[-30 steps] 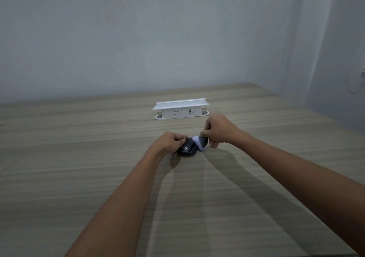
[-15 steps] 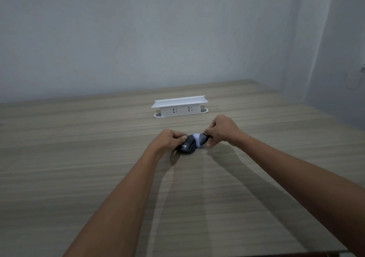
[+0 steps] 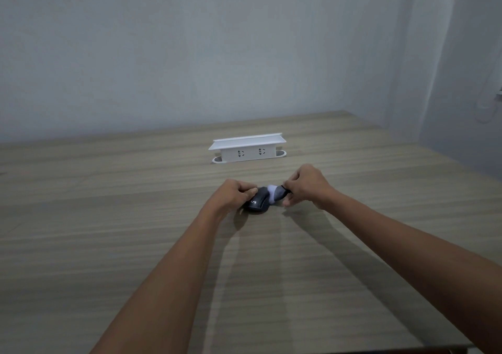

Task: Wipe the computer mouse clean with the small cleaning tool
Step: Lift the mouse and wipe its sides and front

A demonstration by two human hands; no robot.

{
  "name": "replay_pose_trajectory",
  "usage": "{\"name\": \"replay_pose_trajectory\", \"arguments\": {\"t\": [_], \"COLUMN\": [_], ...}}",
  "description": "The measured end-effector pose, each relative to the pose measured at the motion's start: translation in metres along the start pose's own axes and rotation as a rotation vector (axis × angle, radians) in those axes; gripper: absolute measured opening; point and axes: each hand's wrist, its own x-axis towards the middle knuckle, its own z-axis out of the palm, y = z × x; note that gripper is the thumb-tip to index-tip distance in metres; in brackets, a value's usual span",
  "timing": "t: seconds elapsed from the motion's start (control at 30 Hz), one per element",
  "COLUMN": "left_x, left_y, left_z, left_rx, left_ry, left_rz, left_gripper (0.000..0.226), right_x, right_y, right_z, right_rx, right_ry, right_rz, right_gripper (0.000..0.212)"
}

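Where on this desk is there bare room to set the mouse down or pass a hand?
Free: the wide wooden table left of the left hand, the strip between both hands and the white socket box, and the near table between the forearms. Crowded only at the mouse, where the right hand presses the cleaning tool.

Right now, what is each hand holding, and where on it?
The left hand grips the black mouse at its left side. The right hand pinches the small cleaning tool by its right end.
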Motion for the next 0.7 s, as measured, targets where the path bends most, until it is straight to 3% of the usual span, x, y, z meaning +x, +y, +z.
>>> {"name": "replay_pose_trajectory", "arguments": {"t": [0.23,0.47,0.63,0.7], "left_x": [0.003,0.0,-0.002,-0.003], "left_y": [-0.003,0.001,0.003,0.005], "left_z": [0.0,-0.001,-0.001,-0.001], "left_rx": [0.01,0.037,0.053,0.084], "left_ry": [-0.001,0.005,0.015,0.018], "left_rz": [0.019,-0.002,0.01,0.026], "left_gripper": [0.027,0.03,0.031,0.03], "right_x": [-0.01,0.006,-0.001,-0.002], "right_y": [0.004,-0.001,-0.003,-0.006], "right_z": [0.003,-0.004,0.002,0.0], "right_rx": [0.056,-0.016,-0.166,-0.161], "right_ry": [-0.234,0.008,-0.03,-0.032], "right_rz": [0.089,0.008,-0.067,-0.095], "right_gripper": [0.026,0.016,0.035,0.029]}}
